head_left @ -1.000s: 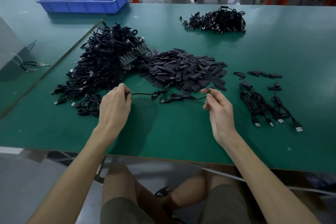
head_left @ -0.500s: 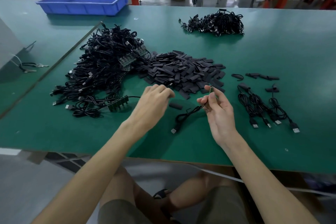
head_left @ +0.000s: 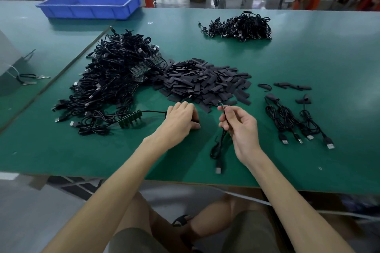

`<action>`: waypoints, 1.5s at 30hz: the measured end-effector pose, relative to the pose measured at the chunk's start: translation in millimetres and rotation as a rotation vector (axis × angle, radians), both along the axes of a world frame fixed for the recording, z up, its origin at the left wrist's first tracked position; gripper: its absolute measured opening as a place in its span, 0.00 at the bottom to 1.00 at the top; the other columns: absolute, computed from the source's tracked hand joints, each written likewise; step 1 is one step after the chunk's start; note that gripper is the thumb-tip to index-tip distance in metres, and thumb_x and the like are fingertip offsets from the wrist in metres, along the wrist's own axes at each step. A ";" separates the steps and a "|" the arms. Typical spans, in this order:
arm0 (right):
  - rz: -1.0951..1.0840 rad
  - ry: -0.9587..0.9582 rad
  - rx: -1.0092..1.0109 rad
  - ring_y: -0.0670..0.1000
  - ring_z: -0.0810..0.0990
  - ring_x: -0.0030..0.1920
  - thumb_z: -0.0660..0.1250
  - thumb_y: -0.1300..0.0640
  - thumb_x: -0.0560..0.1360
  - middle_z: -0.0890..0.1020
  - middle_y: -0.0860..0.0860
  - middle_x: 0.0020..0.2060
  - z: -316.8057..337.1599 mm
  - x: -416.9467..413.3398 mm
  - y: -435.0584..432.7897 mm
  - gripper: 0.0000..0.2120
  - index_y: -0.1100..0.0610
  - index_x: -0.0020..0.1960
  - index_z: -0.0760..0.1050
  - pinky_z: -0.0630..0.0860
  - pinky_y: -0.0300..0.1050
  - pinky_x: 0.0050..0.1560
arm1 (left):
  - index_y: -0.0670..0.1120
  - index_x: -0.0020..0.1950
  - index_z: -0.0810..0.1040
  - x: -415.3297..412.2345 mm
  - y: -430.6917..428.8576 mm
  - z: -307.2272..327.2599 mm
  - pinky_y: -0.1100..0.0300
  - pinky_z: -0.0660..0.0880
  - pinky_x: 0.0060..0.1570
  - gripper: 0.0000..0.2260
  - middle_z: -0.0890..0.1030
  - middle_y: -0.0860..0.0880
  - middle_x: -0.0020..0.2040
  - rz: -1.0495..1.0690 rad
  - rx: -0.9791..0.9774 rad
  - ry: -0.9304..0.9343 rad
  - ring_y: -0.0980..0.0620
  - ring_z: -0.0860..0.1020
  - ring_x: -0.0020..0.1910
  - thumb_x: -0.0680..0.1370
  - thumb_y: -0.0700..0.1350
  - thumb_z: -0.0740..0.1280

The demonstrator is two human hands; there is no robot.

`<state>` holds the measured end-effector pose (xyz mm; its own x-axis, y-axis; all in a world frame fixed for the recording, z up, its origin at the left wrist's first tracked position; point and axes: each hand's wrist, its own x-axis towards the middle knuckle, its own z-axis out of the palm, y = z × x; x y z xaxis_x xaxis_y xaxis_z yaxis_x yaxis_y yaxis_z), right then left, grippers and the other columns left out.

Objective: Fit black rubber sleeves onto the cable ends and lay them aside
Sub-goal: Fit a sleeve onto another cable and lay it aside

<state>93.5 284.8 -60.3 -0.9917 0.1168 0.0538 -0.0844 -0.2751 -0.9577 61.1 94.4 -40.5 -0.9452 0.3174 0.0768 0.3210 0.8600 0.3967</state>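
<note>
Head view: sleeve pile [head_left: 205, 82] lies just beyond both hands.
Cable [head_left: 216, 148]: right hand [head_left: 242, 129] pinches it just below the raised tip.
Left hand [head_left: 181, 119]: fingers curl round a loose sleeve [head_left: 196, 123] at the pile's near edge.
Sleeve mouth: best squared to a steady tip.

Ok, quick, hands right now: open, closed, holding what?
Left hand: closed, fingers curled round a black sleeve on the table.
Right hand: closed, pinching a cable near its end.
</note>
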 end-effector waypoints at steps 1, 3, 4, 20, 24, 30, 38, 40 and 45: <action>0.000 0.003 0.030 0.47 0.73 0.32 0.69 0.53 0.79 0.80 0.50 0.35 -1.6 -0.6 -0.3 0.12 0.62 0.53 0.83 0.77 0.42 0.43 | 0.50 0.49 0.71 1.8 -1.1 -0.1 0.58 0.58 0.49 0.08 0.72 0.56 0.45 0.011 0.060 -0.009 0.51 0.69 0.51 0.81 0.48 0.70; -0.002 0.008 0.094 0.47 0.73 0.32 0.69 0.54 0.81 0.80 0.51 0.35 -5.2 -2.1 -0.4 0.11 0.62 0.52 0.84 0.77 0.41 0.43 | 0.49 0.47 0.70 5.3 -2.9 0.4 0.54 0.66 0.48 0.08 0.75 0.55 0.43 0.034 0.205 -0.046 0.50 0.73 0.46 0.82 0.46 0.67; -0.002 0.011 0.126 0.47 0.73 0.32 0.69 0.54 0.81 0.80 0.51 0.35 -6.4 -2.7 -0.8 0.10 0.61 0.52 0.85 0.77 0.41 0.43 | 0.49 0.47 0.70 7.3 -3.4 0.7 0.53 0.70 0.46 0.07 0.76 0.54 0.44 0.036 0.247 -0.062 0.51 0.74 0.44 0.82 0.45 0.67; 0.014 0.080 0.373 0.46 0.82 0.37 0.69 0.59 0.82 0.85 0.49 0.37 -6.6 -1.9 -5.7 0.06 0.50 0.51 0.84 0.80 0.42 0.49 | 0.44 0.51 0.78 35.8 -4.4 27.3 0.56 0.73 0.42 0.22 0.76 0.48 0.50 0.018 -0.029 -0.295 0.50 0.76 0.46 0.74 0.64 0.72; 0.016 0.080 0.373 0.46 0.82 0.36 0.69 0.59 0.82 0.85 0.49 0.37 -6.4 -2.0 -5.9 0.06 0.51 0.50 0.84 0.79 0.41 0.48 | 0.43 0.48 0.69 50.1 18.6 24.5 0.52 0.67 0.43 0.26 0.71 0.48 0.48 0.044 -0.235 -0.232 0.46 0.72 0.48 0.75 0.66 0.69; 0.018 0.070 0.370 0.46 0.81 0.35 0.69 0.58 0.82 0.85 0.49 0.36 -6.7 -1.1 -7.3 0.06 0.52 0.50 0.84 0.79 0.41 0.47 | 0.41 0.51 0.77 49.1 23.3 25.5 0.52 0.71 0.47 0.15 0.76 0.44 0.50 -0.026 -0.203 -0.249 0.43 0.76 0.51 0.78 0.53 0.73; 0.063 0.068 0.319 0.49 0.83 0.34 0.64 0.58 0.85 0.86 0.52 0.37 -3.2 0.7 -7.3 0.10 0.59 0.49 0.81 0.80 0.42 0.44 | 0.50 0.47 0.70 41.7 4.9 9.6 0.60 0.67 0.34 0.08 0.79 0.53 0.39 0.055 0.200 -0.209 0.54 0.77 0.39 0.82 0.50 0.67; 0.081 0.076 0.327 0.51 0.84 0.34 0.63 0.58 0.85 0.86 0.53 0.38 -2.9 0.6 -8.0 0.11 0.59 0.48 0.80 0.79 0.41 0.44 | 0.49 0.48 0.69 36.5 -3.4 5.6 0.64 0.68 0.29 0.06 0.83 0.54 0.38 0.092 0.503 -0.265 0.54 0.79 0.32 0.84 0.46 0.64; 0.134 0.087 0.417 0.51 0.82 0.32 0.66 0.58 0.84 0.85 0.54 0.36 -4.4 0.2 -9.4 0.09 0.60 0.48 0.82 0.79 0.44 0.42 | 0.44 0.53 0.69 27.6 -14.8 -7.8 0.65 0.67 0.25 0.04 0.83 0.50 0.38 0.026 0.817 -0.307 0.50 0.77 0.29 0.84 0.38 0.64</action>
<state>93.7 275.4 -64.7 -0.9864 -0.0615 0.1527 -0.1592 0.1190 -0.9801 88.7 79.6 -48.3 -0.9675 0.2525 0.0119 0.0833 0.2741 0.9581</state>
